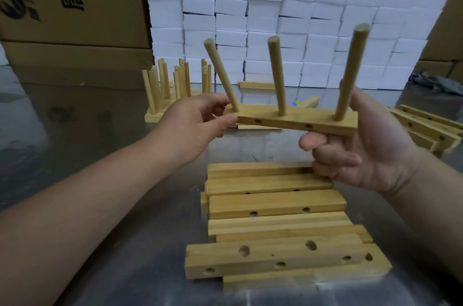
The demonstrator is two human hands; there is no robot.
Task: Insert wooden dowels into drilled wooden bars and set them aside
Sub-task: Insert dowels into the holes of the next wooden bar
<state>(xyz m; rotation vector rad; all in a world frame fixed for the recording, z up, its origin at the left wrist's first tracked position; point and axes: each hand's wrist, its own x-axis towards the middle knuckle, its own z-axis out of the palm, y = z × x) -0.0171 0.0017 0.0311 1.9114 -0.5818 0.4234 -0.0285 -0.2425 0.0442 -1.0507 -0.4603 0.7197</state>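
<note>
Above the table I hold a drilled wooden bar [295, 122] with three dowels standing in it: a left dowel [221, 75], a middle dowel [277, 75] and a right dowel [350, 72]. My left hand [193, 125] pinches the bar's left end. My right hand [360, 142] grips the right end, fingers under the bar and thumb behind the right dowel. A stack of drilled bars [275, 205] without dowels lies below on the metal table [125, 205].
Bars fitted with dowels [175, 87] stand at the far left. More drilled bars [426, 127] lie at the right. A wall of white boxes [300, 17] stands behind, with cardboard cartons [70, 5] at the left. A loose bar [255, 85] lies by the boxes.
</note>
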